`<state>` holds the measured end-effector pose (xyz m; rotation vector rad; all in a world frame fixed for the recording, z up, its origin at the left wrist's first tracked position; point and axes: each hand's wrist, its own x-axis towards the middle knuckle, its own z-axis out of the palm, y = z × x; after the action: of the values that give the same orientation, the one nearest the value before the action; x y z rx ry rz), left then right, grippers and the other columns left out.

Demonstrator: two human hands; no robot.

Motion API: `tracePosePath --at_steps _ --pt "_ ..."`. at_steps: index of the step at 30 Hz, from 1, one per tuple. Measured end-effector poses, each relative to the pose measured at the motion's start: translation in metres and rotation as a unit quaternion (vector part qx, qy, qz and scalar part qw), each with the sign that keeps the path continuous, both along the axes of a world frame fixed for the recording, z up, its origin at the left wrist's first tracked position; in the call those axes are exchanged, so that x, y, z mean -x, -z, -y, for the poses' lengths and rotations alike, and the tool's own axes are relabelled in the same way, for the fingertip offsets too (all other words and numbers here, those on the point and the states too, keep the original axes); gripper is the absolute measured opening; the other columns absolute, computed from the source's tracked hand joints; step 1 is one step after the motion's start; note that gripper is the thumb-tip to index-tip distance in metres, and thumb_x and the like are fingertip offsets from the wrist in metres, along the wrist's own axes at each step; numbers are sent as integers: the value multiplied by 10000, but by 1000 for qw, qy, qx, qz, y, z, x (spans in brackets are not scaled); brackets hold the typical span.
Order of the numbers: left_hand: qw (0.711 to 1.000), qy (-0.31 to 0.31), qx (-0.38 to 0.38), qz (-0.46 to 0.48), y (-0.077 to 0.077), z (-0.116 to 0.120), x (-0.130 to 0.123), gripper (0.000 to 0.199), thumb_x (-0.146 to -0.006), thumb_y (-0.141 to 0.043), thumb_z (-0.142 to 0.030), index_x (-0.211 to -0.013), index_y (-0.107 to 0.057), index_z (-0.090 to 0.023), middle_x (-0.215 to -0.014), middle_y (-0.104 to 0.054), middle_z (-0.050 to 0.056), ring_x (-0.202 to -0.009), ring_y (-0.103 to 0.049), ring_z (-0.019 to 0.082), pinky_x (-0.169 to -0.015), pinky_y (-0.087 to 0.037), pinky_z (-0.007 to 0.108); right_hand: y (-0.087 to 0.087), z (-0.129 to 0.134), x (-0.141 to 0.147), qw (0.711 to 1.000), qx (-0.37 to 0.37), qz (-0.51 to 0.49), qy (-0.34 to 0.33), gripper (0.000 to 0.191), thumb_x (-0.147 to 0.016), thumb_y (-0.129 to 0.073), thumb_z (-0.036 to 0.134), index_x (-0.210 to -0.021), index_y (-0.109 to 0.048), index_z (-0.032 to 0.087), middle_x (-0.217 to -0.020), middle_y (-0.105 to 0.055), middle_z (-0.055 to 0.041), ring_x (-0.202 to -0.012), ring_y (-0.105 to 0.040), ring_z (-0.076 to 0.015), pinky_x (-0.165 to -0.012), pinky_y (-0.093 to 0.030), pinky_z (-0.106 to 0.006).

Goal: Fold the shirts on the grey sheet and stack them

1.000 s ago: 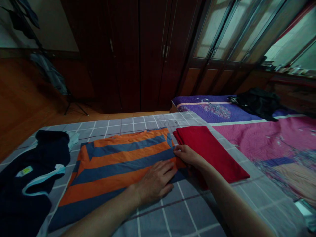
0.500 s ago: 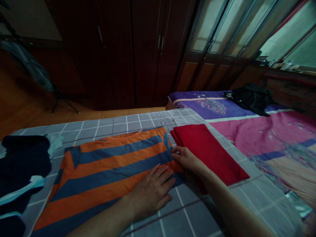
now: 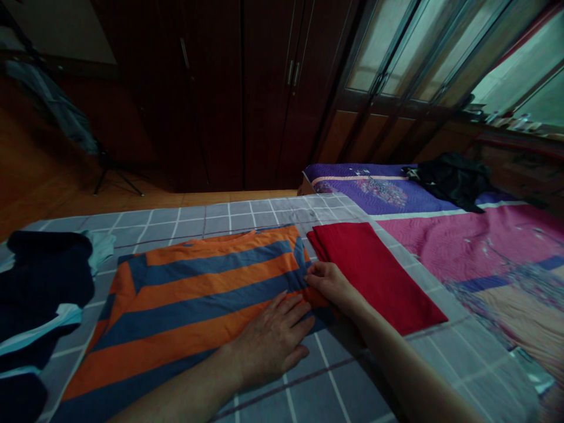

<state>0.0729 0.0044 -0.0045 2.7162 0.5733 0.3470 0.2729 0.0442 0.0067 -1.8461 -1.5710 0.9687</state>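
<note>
An orange and blue striped T-shirt (image 3: pixel 189 299) lies spread on the grey checked bedsheet (image 3: pixel 335 358), its neckline toward the far side. My left hand (image 3: pixel 275 338) rests flat on the shirt's right edge, fingers stretched out. Just beyond it, my right hand (image 3: pixel 330 282) pinches the shirt near the right sleeve; the fingertips are closed on the fabric. A folded red cloth (image 3: pixel 379 273) lies right beside that hand, partly hidden by my right forearm.
Dark folded clothes (image 3: pixel 46 276) with light blue trim lie at the left. A second bed with a purple and pink cover (image 3: pixel 440 235) stands at the right, a black garment (image 3: pixel 453 179) on it. Dark wardrobes (image 3: pixel 264 106) line the back, near a tripod (image 3: pixel 108 170).
Both hands stay almost in the same place on the shirt. The whole view has shifted slightly; the shirt lies as before.
</note>
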Motion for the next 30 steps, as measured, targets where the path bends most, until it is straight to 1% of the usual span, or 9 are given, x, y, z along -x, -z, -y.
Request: tracePosePath --at_steps 5,8,11,13,17,20,24,27,30 --pt "1000 3 9 -2 1 0 0 457 -939 -442 -410 -1342 -452 -194 -1438 -431 89 -1373 -298 259 -1147 -224 463 -8 2 -3 992 -49 106 41 83 -759 -500 220 -713 -562 191 -668 -611 -9 -655 -577 -160 -565 -372 -230" --pt "1000 4 10 -4 1 -1 0 466 -934 -455 -405 -1348 -444 -190 -1447 -420 87 -1378 -289 264 -1144 -230 468 -11 4 -3 981 -48 181 50 108 -777 -500 197 -798 -605 191 -694 -644 -36 -672 -604 -190 -576 -350 -254" --pt "1000 4 9 0 1 0 0 462 -936 -452 -405 -1343 -451 -187 -1439 -430 90 -1371 -303 261 -1142 -238 469 -12 5 -3 964 -33 263 39 183 -796 -519 203 -941 -630 193 -746 -678 -67 -718 -633 -227 -587 -333 -271" --pt "1000 3 7 5 1 0 0 456 -937 -449 -404 -1338 -457 -187 -1438 -432 93 -1368 -308 259 -1142 -237 470 -13 5 -3 955 -13 297 9 190 -838 -506 253 -968 -634 201 -801 -694 -75 -768 -646 -230 -602 -341 -269" --pt "1000 5 3 12 1 0 1 457 -932 -462 -399 -1336 -456 -186 -1439 -430 89 -1369 -307 258 -1144 -231 469 -16 4 -3 950 21 309 -31 208 -869 -501 347 -844 -655 210 -822 -703 -52 -790 -652 -196 -611 -355 -244" --pt "1000 4 -1 13 2 0 0 460 -926 -468 -406 -1327 -464 -181 -1427 -443 95 -1362 -318 265 -1141 -235 469 -16 3 0 945 23 327 -14 154 -835 -534 310 -830 -648 206 -808 -701 -47 -785 -650 -197 -592 -345 -242" --pt "1000 2 -8 15 4 0 -1 459 -927 -465 -413 -1322 -466 -180 -1417 -455 95 -1358 -323 264 -1144 -226 461 -15 3 5 934 10 358 11 195 -865 -474 310 -864 -637 203 -820 -699 -67 -795 -654 -219 -580 -333 -259" --pt "1000 1 -14 20 7 1 -1 464 -919 -482 -410 -1322 -464 -181 -1421 -450 95 -1360 -321 260 -1149 -210 454 -17 5 7 926 7 378 11 203 -870 -476 303 -946 -633 200 -832 -700 -76 -797 -659 -237 -589 -343 -270" --pt "1000 -2 -17 25 9 1 0 462 -916 -485 -414 -1313 -477 -179 -1413 -459 103 -1356 -329 263 -1144 -216 461 -20 9 9 918 -31 395 13 304 -894 -454 280 -1163 -560 186 -961 -689 -91 -841 -656 -239 -625 -372 -279"
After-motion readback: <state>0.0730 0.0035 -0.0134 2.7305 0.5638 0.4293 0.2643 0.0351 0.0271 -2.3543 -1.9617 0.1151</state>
